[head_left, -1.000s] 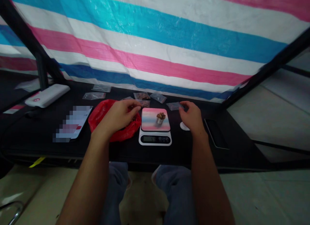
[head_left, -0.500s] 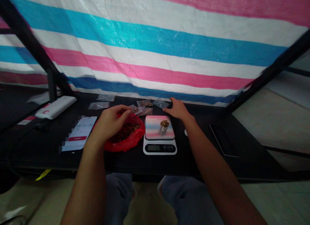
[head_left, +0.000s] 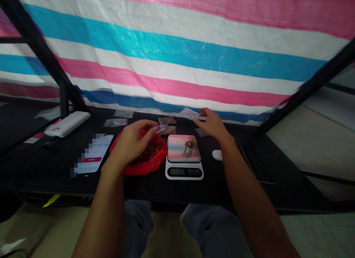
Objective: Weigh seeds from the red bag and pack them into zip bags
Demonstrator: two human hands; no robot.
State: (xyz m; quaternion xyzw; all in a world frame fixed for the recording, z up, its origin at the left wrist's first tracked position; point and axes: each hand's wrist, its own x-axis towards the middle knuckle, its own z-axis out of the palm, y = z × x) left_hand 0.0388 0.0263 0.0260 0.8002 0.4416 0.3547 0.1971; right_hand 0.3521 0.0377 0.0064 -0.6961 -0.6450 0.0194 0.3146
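Observation:
My left hand (head_left: 140, 137) is over a red plastic bag (head_left: 155, 162) of dark brown beans or seeds. Its fingers stretch out with the thumb apart, and the tips come close to a small filled clear bag (head_left: 168, 130); contact there is unclear. In my right hand (head_left: 212, 123), thumb and fingers pinch an empty clear plastic bag (head_left: 190, 113) above the table's far side. A white digital scale (head_left: 184, 173) stands between my arms, bearing a small metal cup (head_left: 189, 149) heaped with brown pieces. The reading is too blurred to make out.
Another filled clear bag (head_left: 167, 120) and several clear bags (head_left: 115, 122) lie toward the back. On the left are a lit phone (head_left: 95, 154) and a white box-shaped device (head_left: 68, 124). A white rounded object (head_left: 217, 155) and a dark phone (head_left: 256, 163) lie on the right.
My right hand has taken hold of an empty clear bag and raised it off the table. My left hand has shifted slightly right. The view has moved a little.

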